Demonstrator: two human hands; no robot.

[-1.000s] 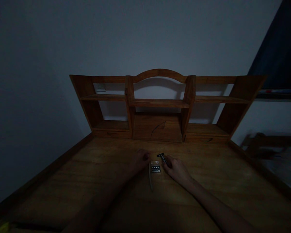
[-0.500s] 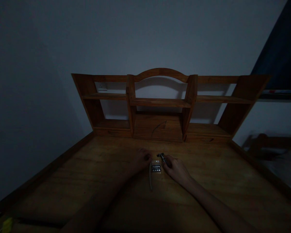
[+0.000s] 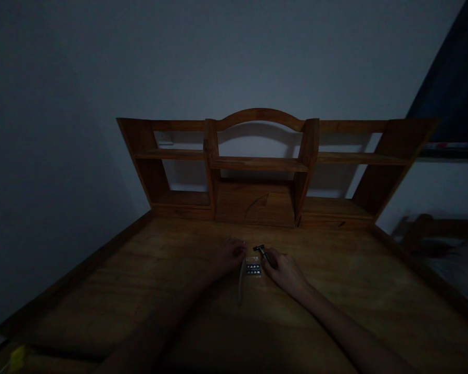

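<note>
My right hand (image 3: 284, 269) is closed around the handle of a razor (image 3: 260, 250), its dark T-shaped head pointing away from me. My left hand (image 3: 229, 255) has its fingers pinched together at the upper end of a pale narrow strip (image 3: 240, 285), which hangs down towards me. What the strip is made of is too dim to tell. Between both hands a clear plastic pack (image 3: 253, 269) lies on the desk, with two rows of small dark pieces with shiny marks. The razor head is just beyond the pack, apart from the left fingertips.
The wooden desk (image 3: 148, 280) has raised side edges. Along its back stands a wooden shelf unit (image 3: 259, 165) against the wall. A yellow object (image 3: 17, 357) shows at the lower left, and the room is dim.
My left hand has shifted slightly right, and the strip's lower end has swung a little left, so it leans more. My right hand keeps the razor almost still.
</note>
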